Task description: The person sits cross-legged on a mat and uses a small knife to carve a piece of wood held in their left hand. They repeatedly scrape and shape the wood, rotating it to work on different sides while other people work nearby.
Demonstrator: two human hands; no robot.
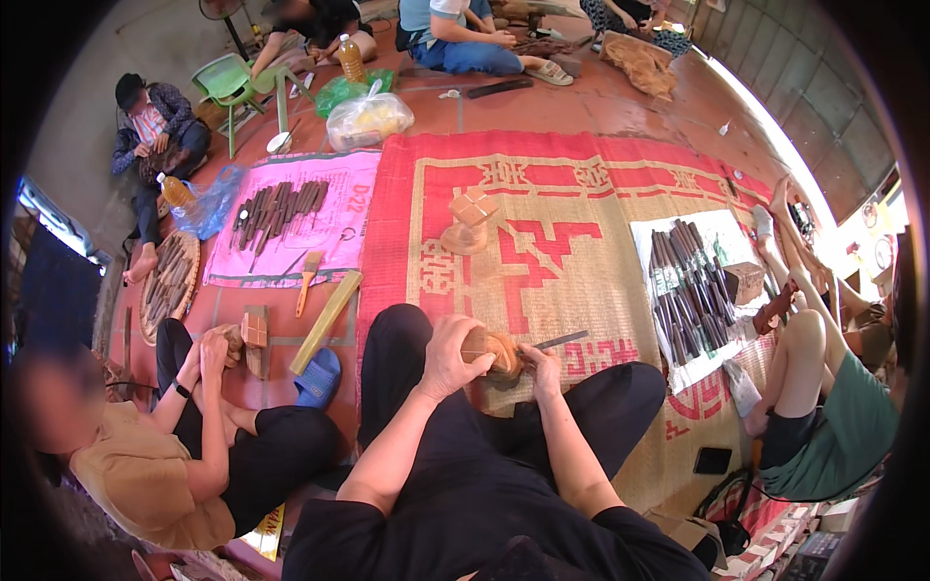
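My left hand [449,356] is closed around a light brown wooden carving [504,354] with a rounded, curved front, held above my crossed legs. Beside it, my right hand [543,370] grips a slim dark tool [564,340], whose straight end sticks out to the right. Whether it is a chisel or a file I cannot tell, and its other end is hidden near the carving. On the mat ahead of me stands another wooden carving [467,238] with a square block top [474,206] and a rounded lower part.
Right of the patterned mat [581,281], dark carving tools [690,286] lie on a white sheet. More tools [281,215] lie on a pink sheet, with a brush [308,281], a wooden bar [325,322] and a blue slipper [317,378] nearer. People sit close on both sides.
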